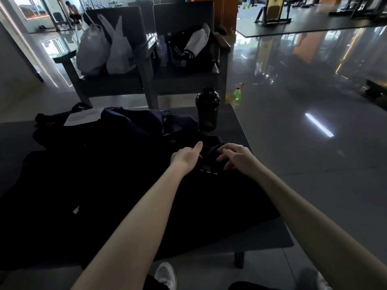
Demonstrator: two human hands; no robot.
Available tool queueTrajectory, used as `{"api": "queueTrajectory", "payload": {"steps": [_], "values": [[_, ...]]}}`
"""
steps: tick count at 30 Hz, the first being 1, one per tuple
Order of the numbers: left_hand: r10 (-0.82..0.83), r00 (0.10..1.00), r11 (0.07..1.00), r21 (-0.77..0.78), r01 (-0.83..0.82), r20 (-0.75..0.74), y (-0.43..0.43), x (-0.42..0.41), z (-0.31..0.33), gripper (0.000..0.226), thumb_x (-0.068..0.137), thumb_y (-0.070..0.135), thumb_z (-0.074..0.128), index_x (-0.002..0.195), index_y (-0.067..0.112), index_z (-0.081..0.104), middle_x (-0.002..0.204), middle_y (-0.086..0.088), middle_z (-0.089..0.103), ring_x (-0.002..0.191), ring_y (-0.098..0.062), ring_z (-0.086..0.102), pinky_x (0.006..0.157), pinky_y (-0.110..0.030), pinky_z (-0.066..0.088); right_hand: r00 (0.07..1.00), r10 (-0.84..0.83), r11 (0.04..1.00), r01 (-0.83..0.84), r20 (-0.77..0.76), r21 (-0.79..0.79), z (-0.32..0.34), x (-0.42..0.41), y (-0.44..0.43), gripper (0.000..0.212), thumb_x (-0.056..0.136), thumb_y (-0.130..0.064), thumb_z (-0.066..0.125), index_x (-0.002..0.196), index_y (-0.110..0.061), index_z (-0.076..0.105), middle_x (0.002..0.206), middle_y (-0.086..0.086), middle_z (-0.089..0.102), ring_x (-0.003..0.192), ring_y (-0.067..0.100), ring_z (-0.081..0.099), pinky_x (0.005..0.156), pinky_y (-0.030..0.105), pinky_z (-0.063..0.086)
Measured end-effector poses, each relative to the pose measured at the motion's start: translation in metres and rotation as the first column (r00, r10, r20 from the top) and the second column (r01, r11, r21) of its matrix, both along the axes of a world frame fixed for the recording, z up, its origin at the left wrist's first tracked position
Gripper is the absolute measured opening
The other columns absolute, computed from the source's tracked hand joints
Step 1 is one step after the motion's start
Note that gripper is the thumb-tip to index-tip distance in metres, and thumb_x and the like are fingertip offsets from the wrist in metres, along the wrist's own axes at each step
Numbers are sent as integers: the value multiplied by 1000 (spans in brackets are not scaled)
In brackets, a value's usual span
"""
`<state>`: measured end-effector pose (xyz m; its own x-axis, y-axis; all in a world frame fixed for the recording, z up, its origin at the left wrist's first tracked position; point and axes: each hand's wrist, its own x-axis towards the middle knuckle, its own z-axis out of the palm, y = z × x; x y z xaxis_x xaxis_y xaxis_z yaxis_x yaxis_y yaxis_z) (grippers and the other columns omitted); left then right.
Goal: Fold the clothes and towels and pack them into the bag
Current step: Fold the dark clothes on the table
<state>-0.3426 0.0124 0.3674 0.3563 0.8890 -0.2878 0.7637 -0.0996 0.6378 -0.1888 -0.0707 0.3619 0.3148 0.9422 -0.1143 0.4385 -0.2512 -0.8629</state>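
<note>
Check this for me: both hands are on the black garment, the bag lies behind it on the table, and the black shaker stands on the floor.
Wrong on the shaker: it stands on the table, near its far right corner, as the head view shows. The rest holds: left hand and right hand are on the garment, the bag behind it.

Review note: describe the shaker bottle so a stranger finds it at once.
Start at the low dark table. At its far right corner, beyond the black garment and right of the navy bag, stands the shaker bottle. It alone is upright and rigid: a black cylinder with a domed lid.
</note>
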Motion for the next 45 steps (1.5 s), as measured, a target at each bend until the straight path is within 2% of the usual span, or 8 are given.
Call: {"api": "queueTrajectory", "payload": {"steps": [4,9,17,20,24,33,40,45], "values": [[-43,959,987,137,84,-280,3,22,-5,75,92,68,22,111,13,69,122,-6,61,122,-26,46,108,-40,27,899,59,983,23,435,-181,-11,17,-17,28,79,-24,54,102,-32,68,107,-4,68,100,19,62,88,37,50],[-73,883,963,198,183,-463,5,51,-14,66,84,70,44,124,20,62,130,-4,48,127,-26,35,104,-42,28,834,92,958,74,545,-275,-17,16,-31,43,82,-38,57,124,-27,54,131,-1,46,124,22,41,98,43,39],[-56,993,998,28,53,105,16,33,-4,22,86,34,66,96,14,67,84,2,62,87,-18,61,89,-34,49,859,44,946,128,509,-299,-24,17,-47,49,84,-45,56,126,-20,50,122,6,57,115,25,52,92,39,42],[-61,993,996,-60,67,99,19,22,8,18,87,24,65,93,7,68,79,-3,62,73,-15,59,70,-27,48,791,11,969,142,612,-201,-28,16,-48,45,86,-39,56,127,-22,50,128,5,46,124,25,39,98,42,38],[-142,981,986,-110,128,-130,27,25,7,28,88,35,62,97,9,68,92,-4,66,86,-18,62,78,-29,48,833,13,973,117,552,-199,-41,19,-46,39,89,-35,53,125,-20,54,139,2,42,126,26,40,98,40,38],[72,994,978,199,-56,-77,40,76,-16,26,91,34,59,113,21,59,116,-1,62,112,-23,56,96,-38,39,886,-134,987,159,444,-20,-51,23,-51,22,83,-8,55,68,5,65,70,9,56,57,22,52,49,25,34],[-170,957,872,417,257,-234,43,62,-20,26,96,27,51,121,23,58,129,-1,54,120,-21,47,98,-40,36,827,-194,969,246,528,-29,-34,10,-57,21,86,-32,59,81,-14,68,87,3,65,81,23,61,62,27,38],[-350,750,805,229,547,-561,30,32,-24,51,100,49,31,147,29,33,158,4,19,145,-20,12,116,-43,10,821,-96,995,94,562,33,-55,-3,-49,38,90,-30,56,126,-18,58,133,2,52,123,25,45,96,35,41]]}}
